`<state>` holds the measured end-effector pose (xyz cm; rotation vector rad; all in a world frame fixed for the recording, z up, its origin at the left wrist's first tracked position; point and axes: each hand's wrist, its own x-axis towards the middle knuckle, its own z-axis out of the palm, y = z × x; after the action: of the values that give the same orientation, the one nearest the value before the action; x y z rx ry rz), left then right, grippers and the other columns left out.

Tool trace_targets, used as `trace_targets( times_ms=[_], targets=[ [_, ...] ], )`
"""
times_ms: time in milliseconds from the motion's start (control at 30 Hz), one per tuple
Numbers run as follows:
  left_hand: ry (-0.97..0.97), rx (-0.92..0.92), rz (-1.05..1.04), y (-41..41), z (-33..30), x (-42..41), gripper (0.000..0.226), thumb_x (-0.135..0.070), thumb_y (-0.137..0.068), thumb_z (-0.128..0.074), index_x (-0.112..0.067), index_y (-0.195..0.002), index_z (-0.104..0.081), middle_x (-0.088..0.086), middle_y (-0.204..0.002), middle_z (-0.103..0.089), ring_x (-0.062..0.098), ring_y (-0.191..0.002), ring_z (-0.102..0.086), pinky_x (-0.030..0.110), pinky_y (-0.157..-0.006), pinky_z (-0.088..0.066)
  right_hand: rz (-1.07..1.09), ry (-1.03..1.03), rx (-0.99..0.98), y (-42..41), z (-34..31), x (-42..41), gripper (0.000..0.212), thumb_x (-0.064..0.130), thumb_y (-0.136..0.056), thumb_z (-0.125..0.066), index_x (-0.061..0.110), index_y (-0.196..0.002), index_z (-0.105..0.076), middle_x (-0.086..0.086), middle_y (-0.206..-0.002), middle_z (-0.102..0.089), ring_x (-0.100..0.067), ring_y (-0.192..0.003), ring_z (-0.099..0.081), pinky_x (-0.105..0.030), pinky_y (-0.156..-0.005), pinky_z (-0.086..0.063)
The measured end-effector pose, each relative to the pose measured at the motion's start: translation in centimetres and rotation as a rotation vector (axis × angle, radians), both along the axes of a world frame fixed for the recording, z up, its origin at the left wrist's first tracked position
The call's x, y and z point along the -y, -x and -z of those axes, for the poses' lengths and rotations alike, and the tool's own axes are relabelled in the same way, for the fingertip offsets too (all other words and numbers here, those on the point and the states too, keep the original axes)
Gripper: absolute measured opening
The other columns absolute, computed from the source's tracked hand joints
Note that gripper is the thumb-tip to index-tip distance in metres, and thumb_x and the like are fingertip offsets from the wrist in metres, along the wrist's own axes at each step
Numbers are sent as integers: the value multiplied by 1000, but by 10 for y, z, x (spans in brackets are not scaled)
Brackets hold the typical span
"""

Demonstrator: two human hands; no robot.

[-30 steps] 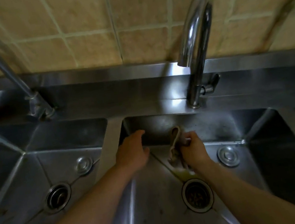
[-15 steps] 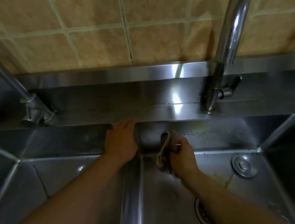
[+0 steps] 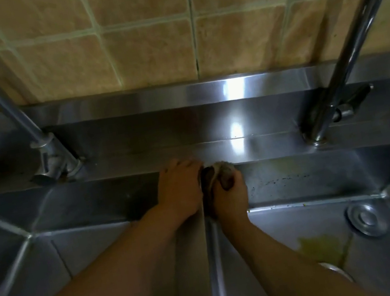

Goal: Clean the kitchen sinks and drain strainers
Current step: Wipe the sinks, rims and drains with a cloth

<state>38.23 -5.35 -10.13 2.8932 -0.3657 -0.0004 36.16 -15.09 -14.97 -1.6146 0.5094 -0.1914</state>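
Two steel sink basins lie side by side, parted by a divider [image 3: 212, 262]. My right hand [image 3: 230, 193] grips a bunched brownish cloth [image 3: 219, 172] against the top of the right sink's back wall [image 3: 298, 176], at its left corner. My left hand [image 3: 180, 189] rests on the far end of the divider, right beside the cloth, fingers lying over the rim. A yellow-green stain [image 3: 320, 247] sits on the right sink's floor. Only an arc of the right drain strainer [image 3: 339, 271] shows past my right forearm.
A grey tap [image 3: 40, 149] stands behind the left sink [image 3: 50, 251] and a chrome gooseneck tap [image 3: 331, 97] behind the right one. A round overflow cap [image 3: 366, 219] sits in the right sink. Dark specks line the back wall. Tan tiles rise behind the ledge.
Both hands have moved up and away from me to the rim at the divider's far end. The cloth has risen from low on the back wall to its top edge. The view moved closer.
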Motion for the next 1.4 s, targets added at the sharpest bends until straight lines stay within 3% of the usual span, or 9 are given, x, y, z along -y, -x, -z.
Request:
trace_targets(
  times_ms=[200, 333, 467, 633, 700, 833, 967, 1133, 1400],
  targets=[
    [1, 99, 34, -6, 8, 3, 42, -23, -93, -35, -25, -132, -50, -2, -138, -45, 25, -120, -38, 35, -97, -32, 286, 12, -189, -27, -3, -10, 15, 13, -92, -54, 4, -92, -65, -13, -90, -65, -24, -83, -60, -33, -80, -50],
    [15, 101, -2, -9, 13, 7, 44, -19, -87, -47, -29, -129, -53, -3, -134, -46, 26, -118, -38, 35, -97, -32, 453, -60, -144, -24, -7, 15, 27, 9, -89, -57, 16, -65, -46, -8, -80, -57, -21, -76, -52, -24, -69, -40],
    [-1, 126, -2, -7, 20, 3, 43, -23, -89, -49, -31, -131, -52, -3, -136, -45, 28, -116, -38, 39, -97, -34, 548, -97, -96, -20, -6, 65, 19, 4, -88, -58, 14, -74, -50, -5, -84, -55, -18, -80, -49, -14, -64, -33],
    [-96, 170, 20, -5, 24, 1, 50, -21, -87, -51, -32, -136, -47, -4, -139, -44, 30, -113, -39, 41, -95, -35, 627, -147, -78, -18, -1, 123, 8, 3, -93, -48, 9, -93, -53, -15, -97, -54, -23, -87, -50, -31, -80, -43],
    [-103, 181, 23, -6, 25, 2, 52, -19, -84, -54, -32, -135, -48, -4, -137, -44, 30, -111, -40, 40, -95, -33, 661, -224, -81, -21, -1, 133, 20, 8, -96, -47, 2, -114, -51, -21, -107, -56, -29, -90, -56, -35, -80, -48],
    [-77, 208, 34, -7, 26, 1, 48, -19, -86, -51, -28, -132, -52, 0, -135, -47, 32, -107, -41, 41, -94, -31, 685, 10, -148, -29, 1, 107, 10, 11, -99, -41, 5, -105, -48, -11, -97, -49, -20, -82, -49, -6, -59, -41],
    [-54, 205, 33, -6, 23, 2, 52, -27, -82, -39, -26, -132, -54, 2, -134, -49, 34, -107, -42, 47, -98, -31, 433, 126, -294, -27, 24, 46, 32, 13, -96, -48, 0, -125, -45, -19, -128, -49, -32, -109, -52, -22, -83, -38],
    [-55, 219, 14, -9, 30, 2, 46, -25, -88, -48, -30, -133, -51, -1, -135, -46, 30, -110, -39, 47, -100, -28, 79, 133, -328, -30, 48, -13, 29, 18, -94, -51, 1, -115, -61, -18, -114, -63, -32, -108, -58, -35, -95, -46],
    [-102, 186, 3, -6, 27, 1, 51, -27, -87, -48, -34, -137, -45, -5, -138, -42, 29, -113, -37, 52, -103, -27, 460, -168, -310, -34, 40, 67, 14, 5, -88, -56, -4, -94, -65, -22, -101, -66, -37, -99, -63, -45, -92, -51]
  ],
)
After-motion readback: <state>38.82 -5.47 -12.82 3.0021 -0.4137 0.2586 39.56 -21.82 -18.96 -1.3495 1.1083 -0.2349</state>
